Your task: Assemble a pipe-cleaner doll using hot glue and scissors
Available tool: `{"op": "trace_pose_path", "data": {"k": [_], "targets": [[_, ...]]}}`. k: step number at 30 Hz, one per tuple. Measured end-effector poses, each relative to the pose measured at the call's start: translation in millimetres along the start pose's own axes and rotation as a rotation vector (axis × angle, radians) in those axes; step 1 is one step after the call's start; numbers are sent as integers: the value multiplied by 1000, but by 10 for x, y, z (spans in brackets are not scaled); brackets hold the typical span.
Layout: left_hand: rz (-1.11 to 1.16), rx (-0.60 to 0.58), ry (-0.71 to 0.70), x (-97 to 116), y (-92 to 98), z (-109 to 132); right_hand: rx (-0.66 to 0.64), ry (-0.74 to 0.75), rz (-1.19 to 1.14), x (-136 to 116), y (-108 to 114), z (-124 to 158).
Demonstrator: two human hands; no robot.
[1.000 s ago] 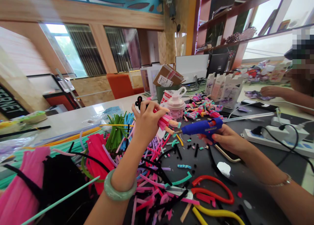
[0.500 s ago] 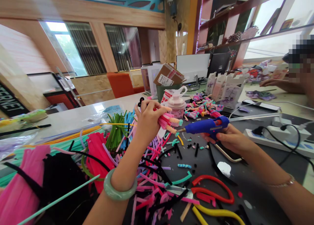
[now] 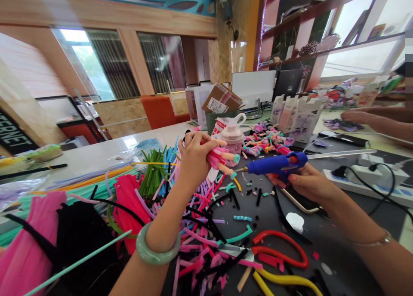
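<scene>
Pink doll [image 3: 215, 157], fuzzy, with peach legs tipped in teal. Location: in the left hand [image 3: 196, 153], raised above the dark mat [image 3: 334, 251] toward its far edge, feet pointing right.

Left hand: fingers bent around the doll's upper part. Bangle [image 3: 142, 248], pale green, on that arm.

Right hand [image 3: 308, 180]: fingers wrapped around the grip of a glue gun. Bracelet [image 3: 380, 241], thin, at the wrist.

Glue gun [image 3: 271, 165], blue: nozzle pointing left at the lower foot; whether they touch cannot be told. Clear stick [image 3: 342, 153] projecting from the rear.

Jar [image 3: 231, 137], pink, just behind the doll.

Dolls [image 3: 266, 139], multicoloured, heaped near the mat's far edge. Boxes [image 3: 303, 119], pale, upright, behind the heap.

Scraps [image 3: 206, 244], mostly pink and black, spread across the mat.

Scissors [image 3: 237, 251], red-handled, toward the near edge, partly covered by scraps. Yellow handles [image 3: 285, 279] beside them, cut off by the frame.

Power strip [image 3: 345, 184], white, by the right edge.

Green stems [image 3: 152, 172], one bundle, left of the left hand.

Co-worker's hand [image 3: 358, 117]: far right, near purple pieces [image 3: 342, 124]; its grip cannot be told.
</scene>
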State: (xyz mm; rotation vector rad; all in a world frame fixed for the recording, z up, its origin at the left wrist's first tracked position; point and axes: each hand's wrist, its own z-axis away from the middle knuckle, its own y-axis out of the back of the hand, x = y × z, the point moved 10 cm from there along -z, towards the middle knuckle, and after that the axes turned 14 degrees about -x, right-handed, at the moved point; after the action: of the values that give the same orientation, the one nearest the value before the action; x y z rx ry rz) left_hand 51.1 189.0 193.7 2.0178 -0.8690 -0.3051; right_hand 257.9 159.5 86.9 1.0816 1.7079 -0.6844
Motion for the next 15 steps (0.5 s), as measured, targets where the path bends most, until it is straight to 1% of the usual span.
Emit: {"op": "trace_pose_path", "data": {"k": [9,15], "targets": [[16,-5,-10,4,-10,-3,5,-9,-4,18,26,17],[84,-65,12,-21,-75,-30,-2,-1,-20,10,17,9]]}}
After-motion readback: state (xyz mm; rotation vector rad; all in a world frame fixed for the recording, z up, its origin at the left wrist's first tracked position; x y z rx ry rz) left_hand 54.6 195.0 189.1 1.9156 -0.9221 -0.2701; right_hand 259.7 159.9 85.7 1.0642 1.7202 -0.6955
